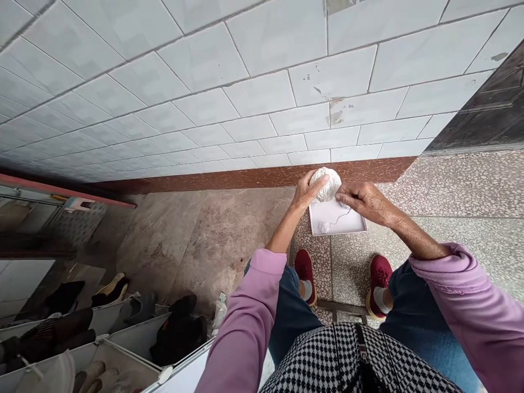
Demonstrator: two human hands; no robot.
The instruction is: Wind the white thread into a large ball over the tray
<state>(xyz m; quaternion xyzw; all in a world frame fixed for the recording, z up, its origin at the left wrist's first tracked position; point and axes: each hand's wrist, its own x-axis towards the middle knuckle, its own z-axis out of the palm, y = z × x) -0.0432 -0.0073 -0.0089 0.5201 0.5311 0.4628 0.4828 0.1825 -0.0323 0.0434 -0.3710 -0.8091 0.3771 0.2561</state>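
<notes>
A ball of white yarn (328,188) is gripped by my left hand (308,188), its fingers curled around the ball's left side and the thumb laid over the front. At the ball's right side is my right hand (363,200), closed with thumb and forefinger pinched together. A strand of yarn (340,217) runs from near those fingertips down to a small white clump (323,227). That clump lies in a shallow pale box lid (352,225) on the floor below my hands.
Ahead rises a white tiled wall (262,93) with a brown skirting. A dark door (487,109) is at the right. To the lower left stands a rack of shoes (123,349). My red shoes (303,273) rest on the speckled floor either side below the lid.
</notes>
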